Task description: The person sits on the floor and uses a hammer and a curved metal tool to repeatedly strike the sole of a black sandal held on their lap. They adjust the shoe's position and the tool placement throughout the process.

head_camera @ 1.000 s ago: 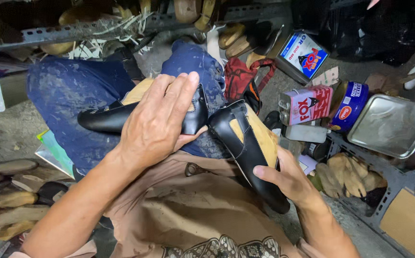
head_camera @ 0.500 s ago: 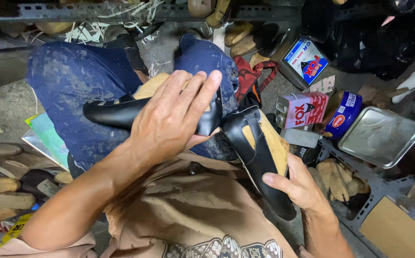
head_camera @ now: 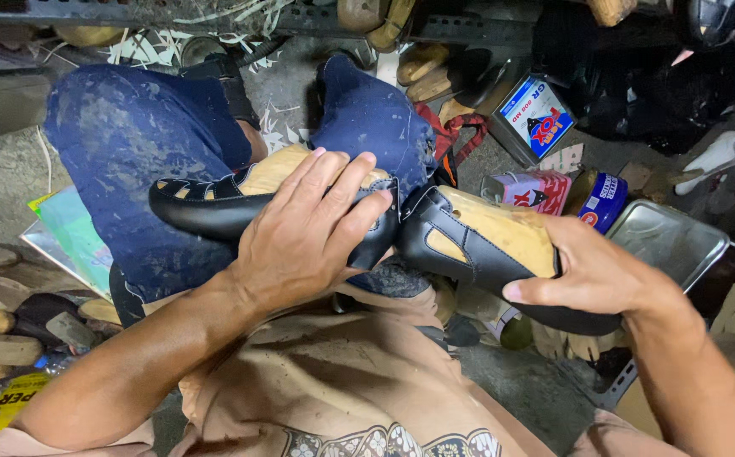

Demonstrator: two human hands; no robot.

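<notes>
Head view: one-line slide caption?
Left hand presses one black shoe on lap; right hand grips another.

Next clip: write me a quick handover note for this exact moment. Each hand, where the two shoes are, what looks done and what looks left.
Left hand: lies flat over the heel end of the left black shoe, which rests across the lap on the blue trousers.
Right hand: grips the right black shoe from the side, heel toward the other shoe.
Both shoes sit on tan wooden lasts, heels close together or touching; I cannot tell which.
Done: black uppers are pulled over both lasts.
Left: cannot tell from this view; the undersides are hidden.
Nearby: glue tins and a metal tray on the floor.
</notes>
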